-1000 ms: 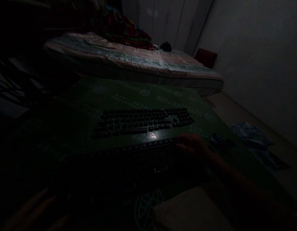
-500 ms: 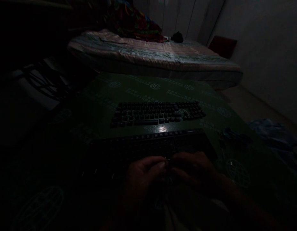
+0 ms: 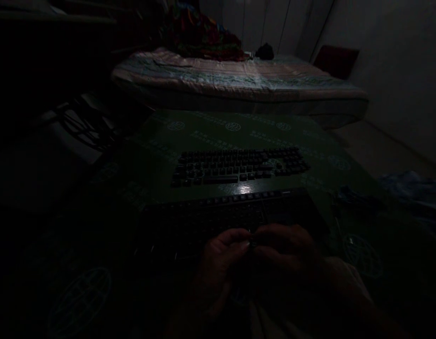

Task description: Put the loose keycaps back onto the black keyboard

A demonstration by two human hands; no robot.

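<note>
Low over the front edge of a dark keyboard base (image 3: 200,219), my two hands meet at the fingertips. My left hand (image 3: 220,256) is closed in a pinch, thumb against index finger, on a small dark piece (image 3: 253,241) about as big as a keycap. From the other side my right hand (image 3: 290,247) pinches the same piece; its exact kind is too dark to make out. The base appears to be without most of its keys, and the hands cover part of its lower edge. Beyond it, loose black keycaps (image 3: 221,180) lie in keyboard order.
All this lies on a green printed board (image 3: 161,141). At right are a dark bundled item (image 3: 359,197) and a thin tool-like thing (image 3: 338,223). Crumpled cloth (image 3: 412,186) lies further right. Behind the board stands a bed (image 3: 239,77); a dark rack (image 3: 87,125) is at left.
The whole view has shifted, so everything sits slightly further right. Both hands stay together at the keyboard's front edge, and the fingertips have turned a little around the small piece.
</note>
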